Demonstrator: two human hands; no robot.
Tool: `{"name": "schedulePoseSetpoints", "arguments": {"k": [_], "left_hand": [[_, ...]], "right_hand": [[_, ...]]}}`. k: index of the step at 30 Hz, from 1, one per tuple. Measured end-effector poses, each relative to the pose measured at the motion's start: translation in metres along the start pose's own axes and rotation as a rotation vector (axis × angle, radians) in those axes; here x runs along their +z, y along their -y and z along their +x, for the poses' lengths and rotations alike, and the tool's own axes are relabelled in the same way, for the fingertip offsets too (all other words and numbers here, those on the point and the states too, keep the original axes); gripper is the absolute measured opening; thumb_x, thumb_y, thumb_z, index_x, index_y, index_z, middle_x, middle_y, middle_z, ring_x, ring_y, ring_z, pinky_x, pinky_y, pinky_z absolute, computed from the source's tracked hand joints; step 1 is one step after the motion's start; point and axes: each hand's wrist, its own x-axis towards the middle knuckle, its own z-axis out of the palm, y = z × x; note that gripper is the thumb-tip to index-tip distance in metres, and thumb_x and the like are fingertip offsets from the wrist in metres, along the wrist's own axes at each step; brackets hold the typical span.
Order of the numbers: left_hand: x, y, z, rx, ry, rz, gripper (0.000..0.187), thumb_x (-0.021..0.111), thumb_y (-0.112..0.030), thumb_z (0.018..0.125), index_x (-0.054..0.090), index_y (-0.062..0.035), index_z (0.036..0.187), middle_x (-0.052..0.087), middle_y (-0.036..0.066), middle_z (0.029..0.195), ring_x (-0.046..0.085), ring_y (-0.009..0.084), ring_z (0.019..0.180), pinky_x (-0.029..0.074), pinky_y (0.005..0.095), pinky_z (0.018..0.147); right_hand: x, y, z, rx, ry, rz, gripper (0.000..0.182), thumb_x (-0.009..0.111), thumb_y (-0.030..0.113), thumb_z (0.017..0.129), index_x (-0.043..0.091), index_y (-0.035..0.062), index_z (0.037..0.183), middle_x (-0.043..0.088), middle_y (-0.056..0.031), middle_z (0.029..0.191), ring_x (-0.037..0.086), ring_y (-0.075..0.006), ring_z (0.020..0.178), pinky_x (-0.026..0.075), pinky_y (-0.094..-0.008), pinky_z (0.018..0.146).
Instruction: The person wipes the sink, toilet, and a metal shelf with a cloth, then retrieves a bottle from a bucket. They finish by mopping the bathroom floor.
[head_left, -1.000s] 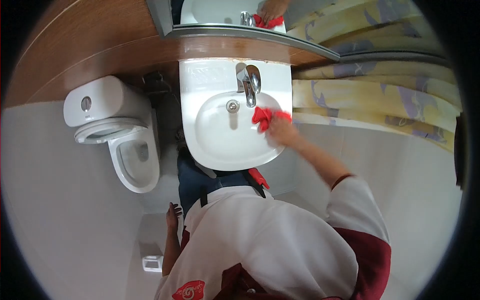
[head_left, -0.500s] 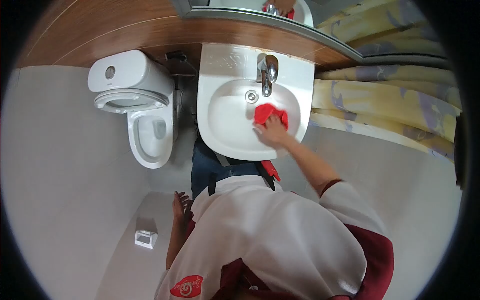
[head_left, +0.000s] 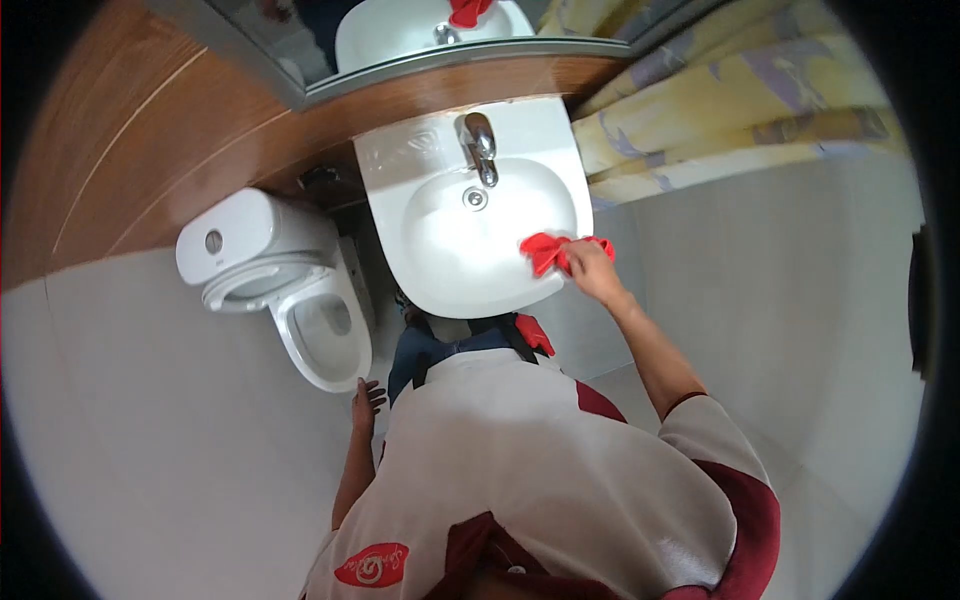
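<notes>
My right hand (head_left: pixel 592 270) is closed on a bunched red cloth (head_left: pixel 543 252) at the front right rim of the white washbasin (head_left: pixel 425 285). Part of the cloth hangs over the inside of the bowl, and part sticks out past the rim. Behind the bowl stands a chrome tap (head_left: pixel 481 148), with the drain (head_left: pixel 475 199) just in front of it. My left hand (head_left: pixel 368 402) hangs low at my side, fingers apart and holding nothing, near the front of the toilet bowl.
A white toilet (head_left: pixel 328 335) with raised lid stands left of the basin. Yellow patterned curtain (head_left: pixel 740 110) hangs at the right. A mirror (head_left: pixel 400 50) runs above the basin along the brown wall (head_left: pixel 130 140). Something red (head_left: pixel 534 334) is tucked at my waist.
My right hand has moved the red cloth from inside the bowl out to its right rim. The whole view has turned somewhat. My left hand still hangs down.
</notes>
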Motion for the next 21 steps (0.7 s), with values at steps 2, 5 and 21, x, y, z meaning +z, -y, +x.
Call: {"name": "schedulePoseSetpoints", "arguments": {"k": [2,5,21], "left_hand": [[-0.021,-0.023,0.016,0.027,-0.027,0.035,0.075,0.032,-0.07,0.096,0.062,-0.0074,0.124,0.069,0.011,0.111,0.064,0.0218,0.094,0.045,0.0393,0.082],[-0.043,-0.056,0.031,0.107,-0.021,0.068,0.069,0.033,-0.066,0.098,0.062,-0.0094,0.124,0.069,0.006,0.103,0.061,0.0165,0.086,0.044,0.0356,0.077],[0.073,-0.261,-0.077,0.763,0.864,0.183,0.048,0.039,-0.042,0.106,0.058,-0.004,0.129,0.067,0.009,0.119,0.063,0.0157,0.106,0.045,0.0315,0.093]], "right_hand": [[0.001,0.004,0.004,0.424,-0.088,0.663,0.025,0.053,0.016,0.098,0.064,0.0047,0.117,0.065,-0.0109,0.12,0.061,-0.0277,0.112,0.05,-0.0406,0.094],[-0.017,0.091,-0.009,0.412,-0.19,1.544,0.033,0.045,0.014,0.101,0.054,0.0,0.129,0.061,-0.0151,0.128,0.061,-0.0275,0.116,0.05,-0.0413,0.1],[0.006,0.243,-0.059,-0.051,-0.12,1.861,0.035,0.04,0.012,0.099,0.049,-0.001,0.13,0.058,-0.0166,0.128,0.059,-0.0273,0.118,0.045,-0.042,0.106]]}}
